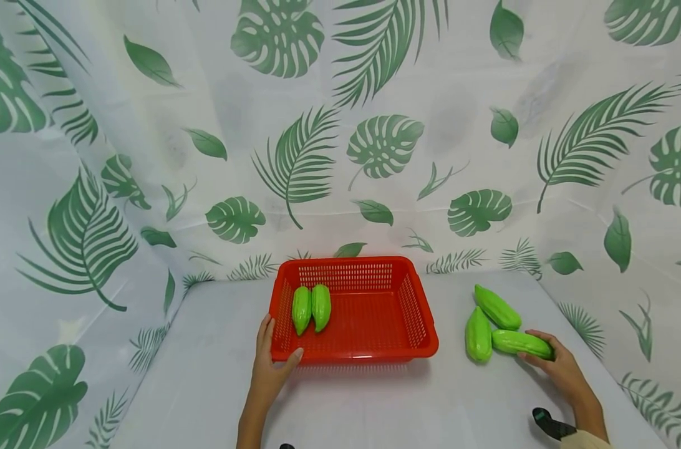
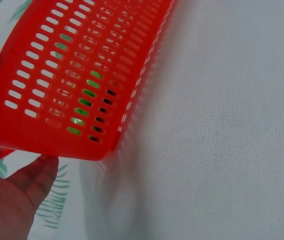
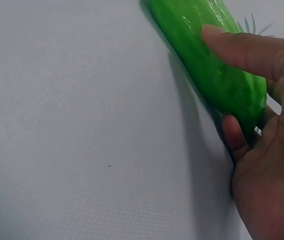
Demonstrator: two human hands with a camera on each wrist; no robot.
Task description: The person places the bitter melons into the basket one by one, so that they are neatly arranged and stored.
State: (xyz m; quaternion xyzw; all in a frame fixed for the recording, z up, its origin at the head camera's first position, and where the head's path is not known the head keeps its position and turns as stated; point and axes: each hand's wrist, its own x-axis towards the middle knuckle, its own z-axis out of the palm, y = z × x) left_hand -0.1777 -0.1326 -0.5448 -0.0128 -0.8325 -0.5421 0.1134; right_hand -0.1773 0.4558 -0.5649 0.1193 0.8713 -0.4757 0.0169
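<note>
A red plastic basket (image 1: pixel 354 360) with slotted walls stands at the middle of the table. My left hand (image 1: pixel 272 368) grips its front left corner, thumb at the front rim and fingers along the left side. Two glossy light-green bitter gourds, a left one (image 1: pixel 302 310) and a right one (image 1: pixel 321 307), lie side by side inside at the left. My right hand (image 1: pixel 559 368) holds another bitter gourd (image 1: pixel 514 342) by its right end; the right wrist view shows thumb and fingers around this gourd (image 3: pixel 206 55). Close by lie an upright-pointing gourd (image 1: pixel 478 337) and a slanted gourd (image 1: pixel 499 308).
A white cloth (image 1: pixel 363 411) covers the table. Behind it and at both sides hangs a white sheet (image 1: pixel 329 237) printed with green leaves. A black strap piece (image 1: pixel 550 425) shows at my right wrist, next to a beige sleeve (image 1: pixel 584 440).
</note>
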